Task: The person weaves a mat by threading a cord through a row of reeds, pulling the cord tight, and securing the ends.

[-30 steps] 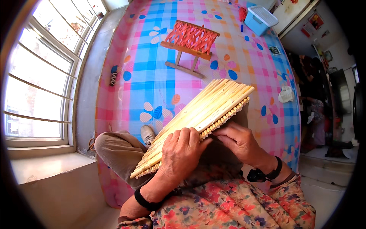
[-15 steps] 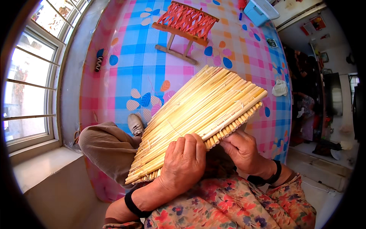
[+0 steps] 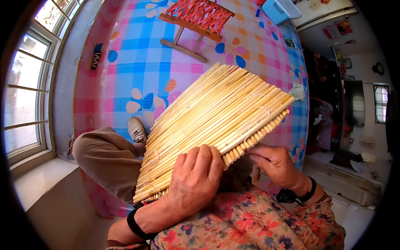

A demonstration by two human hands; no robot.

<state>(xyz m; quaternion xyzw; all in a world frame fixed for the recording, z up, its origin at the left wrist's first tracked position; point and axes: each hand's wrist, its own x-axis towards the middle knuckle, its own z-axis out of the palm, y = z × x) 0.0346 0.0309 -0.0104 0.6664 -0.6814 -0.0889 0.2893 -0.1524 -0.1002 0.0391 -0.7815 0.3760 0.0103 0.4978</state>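
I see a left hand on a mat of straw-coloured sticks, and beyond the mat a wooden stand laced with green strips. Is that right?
Not quite: the strips are red, not green, as the head view shows. The rest holds: the left hand is on the stick mat, with the wooden stand beyond it.

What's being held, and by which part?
A stalk mat: left hand grips its near edge; right hand is at its right edge, fingertips hidden, hold unclear.
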